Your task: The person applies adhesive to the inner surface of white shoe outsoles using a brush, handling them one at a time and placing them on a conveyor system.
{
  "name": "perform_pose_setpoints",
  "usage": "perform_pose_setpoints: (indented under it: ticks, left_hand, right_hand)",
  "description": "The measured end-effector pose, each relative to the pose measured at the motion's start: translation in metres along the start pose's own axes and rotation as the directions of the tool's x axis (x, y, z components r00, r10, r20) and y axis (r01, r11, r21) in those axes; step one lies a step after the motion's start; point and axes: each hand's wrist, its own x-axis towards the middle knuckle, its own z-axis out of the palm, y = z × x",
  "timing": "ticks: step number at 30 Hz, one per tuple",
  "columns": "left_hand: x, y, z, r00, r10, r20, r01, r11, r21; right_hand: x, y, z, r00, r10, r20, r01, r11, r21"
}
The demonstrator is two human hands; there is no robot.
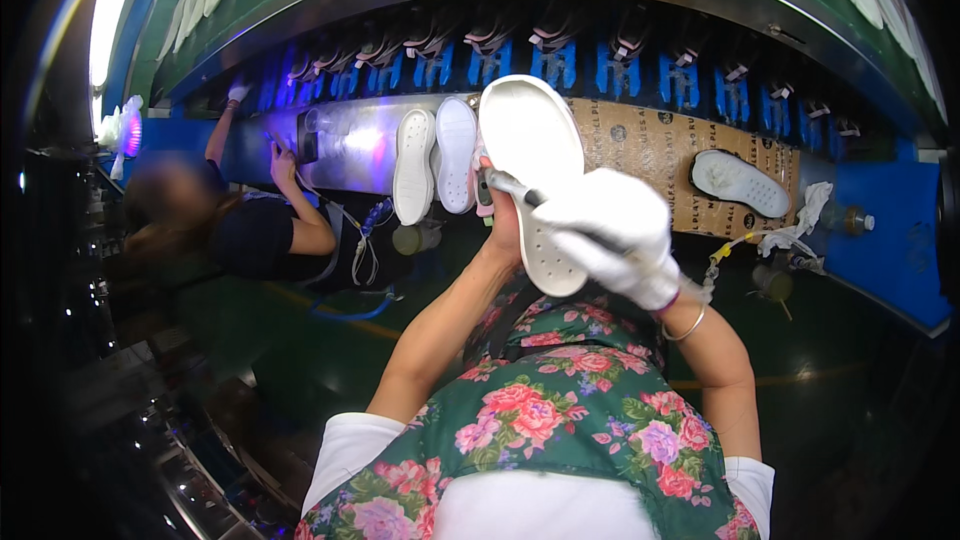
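Note:
A white shoe sole (530, 125) is held up in front of me, its hollow inner side facing up and a dotted pattern of small holes toward its near end. My bare left hand (506, 228) grips it by its left edge, with the fingers partly hidden behind it. In my white-gloved right hand (618, 230) is a slim dark-handled tool (512, 186), its tip at the sole's left rim; the kind of tip is too small to tell. Just left of the held sole, a white sole (413, 168) and a bluish-white sole (456, 155) rest side by side on the bench.
Brown printed cardboard (640, 155) covers the right of the bench, bearing another sole (740, 183). Behind runs a row of dark shoes (555, 25) above blue supports. A white cloth (800, 220) hangs at the right end. A co-worker (265, 230) works at the left.

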Motion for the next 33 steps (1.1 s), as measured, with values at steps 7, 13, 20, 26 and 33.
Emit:
perform_pose_setpoints:
  ticks: [7, 13, 20, 26, 33]
  left_hand:
    - [0.018, 0.012, 0.008, 0.995, 0.038, -0.095, -0.057, 0.978, -0.202]
    - [0.028, 0.024, -0.004, 0.982, 0.120, 0.144, -0.077, 0.958, -0.276]
    - [0.037, 0.031, -0.025, 0.960, 0.015, 0.281, 0.139, 0.842, -0.521]
    - [0.056, 0.038, -0.023, 0.944, 0.142, 0.299, 0.032, 0.860, -0.509]
    - [0.064, 0.045, -0.023, 0.967, 0.038, 0.252, 0.064, 0.921, -0.384]
  right_hand:
    - [-0.006, 0.000, 0.014, 0.996, -0.090, -0.017, 0.085, 0.978, -0.189]
    - [-0.002, 0.003, 0.002, 0.993, 0.061, -0.105, -0.062, 0.998, -0.008]
    - [-0.011, -0.001, 0.011, 0.996, -0.057, 0.066, 0.051, 0.994, 0.095]
    - [-0.019, 0.003, 0.029, 0.989, -0.147, -0.030, 0.142, 0.983, -0.114]
    - [-0.014, 0.006, 0.016, 0.997, 0.013, -0.074, -0.015, 1.000, -0.022]
